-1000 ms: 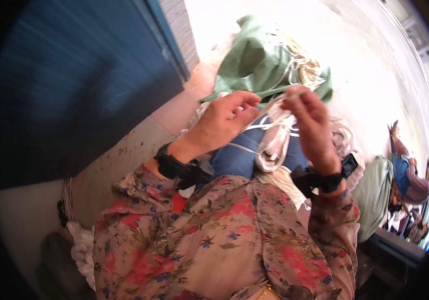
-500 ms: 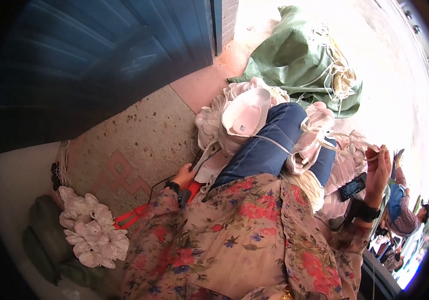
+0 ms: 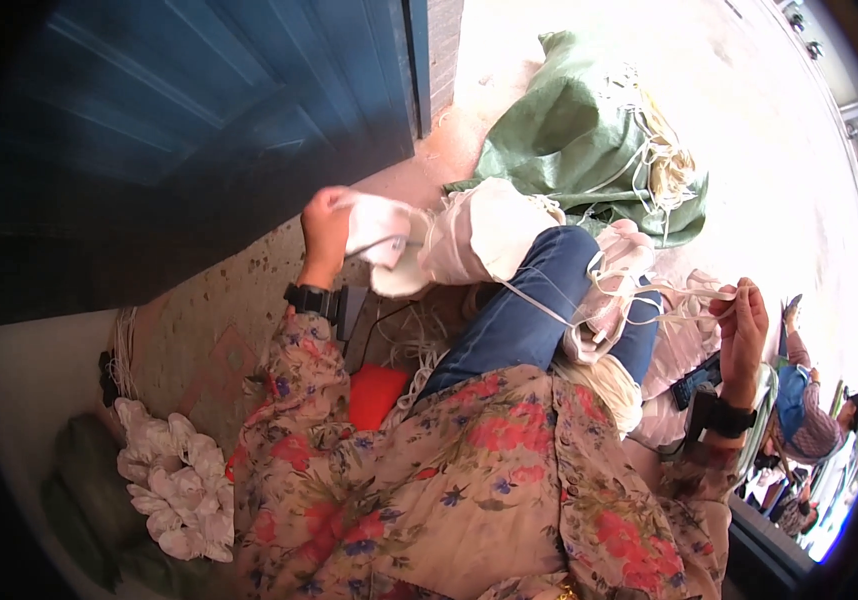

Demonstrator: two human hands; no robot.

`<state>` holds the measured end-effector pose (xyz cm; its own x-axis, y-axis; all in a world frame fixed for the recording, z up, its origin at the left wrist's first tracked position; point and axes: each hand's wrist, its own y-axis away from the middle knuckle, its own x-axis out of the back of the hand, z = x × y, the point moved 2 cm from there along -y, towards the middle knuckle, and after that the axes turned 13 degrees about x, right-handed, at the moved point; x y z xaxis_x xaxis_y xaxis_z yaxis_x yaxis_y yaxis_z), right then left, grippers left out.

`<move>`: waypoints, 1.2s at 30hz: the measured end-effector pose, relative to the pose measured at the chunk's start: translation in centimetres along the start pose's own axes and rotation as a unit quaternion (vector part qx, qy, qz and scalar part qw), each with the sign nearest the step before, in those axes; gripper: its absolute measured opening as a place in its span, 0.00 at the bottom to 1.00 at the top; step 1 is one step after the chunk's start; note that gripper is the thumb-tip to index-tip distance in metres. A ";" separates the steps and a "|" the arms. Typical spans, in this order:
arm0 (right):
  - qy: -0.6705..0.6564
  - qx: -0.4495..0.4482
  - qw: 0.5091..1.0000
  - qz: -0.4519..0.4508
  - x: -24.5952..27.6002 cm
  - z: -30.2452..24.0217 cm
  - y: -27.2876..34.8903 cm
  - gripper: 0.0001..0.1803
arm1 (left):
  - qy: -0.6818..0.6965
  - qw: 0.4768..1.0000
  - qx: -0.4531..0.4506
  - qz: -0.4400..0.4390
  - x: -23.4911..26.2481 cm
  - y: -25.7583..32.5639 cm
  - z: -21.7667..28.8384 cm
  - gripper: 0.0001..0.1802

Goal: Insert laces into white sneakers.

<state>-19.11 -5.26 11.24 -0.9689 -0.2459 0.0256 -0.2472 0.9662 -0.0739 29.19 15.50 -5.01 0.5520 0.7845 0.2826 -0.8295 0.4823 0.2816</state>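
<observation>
My left hand [image 3: 326, 228] is raised beside the door, its fingers closed on the edge of a white shoe [image 3: 379, 222] blurred by motion. Right against that shoe are more white shoes [image 3: 457, 238], stacked by my left knee. On my lap, between my knees, lies a pale pink shoe [image 3: 614, 290] with a loose white lace [image 3: 684, 291]. The lace runs out to the right, where my right hand [image 3: 744, 325] pinches it between thumb and fingers. Another thin strand crosses my left thigh from the stack to the pale pink shoe.
A blue door [image 3: 219, 130] stands at the left. Ahead lies a green sack [image 3: 559, 130] with a bundle of cream laces [image 3: 669, 165]. Cream cord sits under the lap shoe; a phone [image 3: 694, 380] lies right. White shoe parts [image 3: 177, 480] are piled lower left, and another person [image 3: 814, 420] is far right.
My left hand has risen from beside my hip and moved forward, lifting the white shoe's end leftward. The stack has tilted. My right hand still pinches the lace, slightly nearer.
</observation>
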 end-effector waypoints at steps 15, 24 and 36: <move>0.053 -0.057 0.964 -0.256 -9.9 4.4 1.1 0.08 | -0.136 0.948 0.159 -0.239 -7.6 2.6 -4.2 0.27; 0.112 0.036 0.885 -0.451 -21.0 10.5 2.0 0.11 | -0.312 0.905 -0.008 -0.288 -7.2 3.8 -3.7 0.39; 0.167 -0.218 0.887 -0.372 -27.5 21.7 2.1 0.11 | -0.343 0.897 -0.005 -0.279 -10.1 8.4 -3.8 0.34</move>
<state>6.83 1.84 -11.22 -0.4649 -0.8611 0.2056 -0.7201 0.5029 0.4780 16.32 13.10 -8.96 0.8005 -0.0027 0.5994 -0.4074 0.7310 0.5475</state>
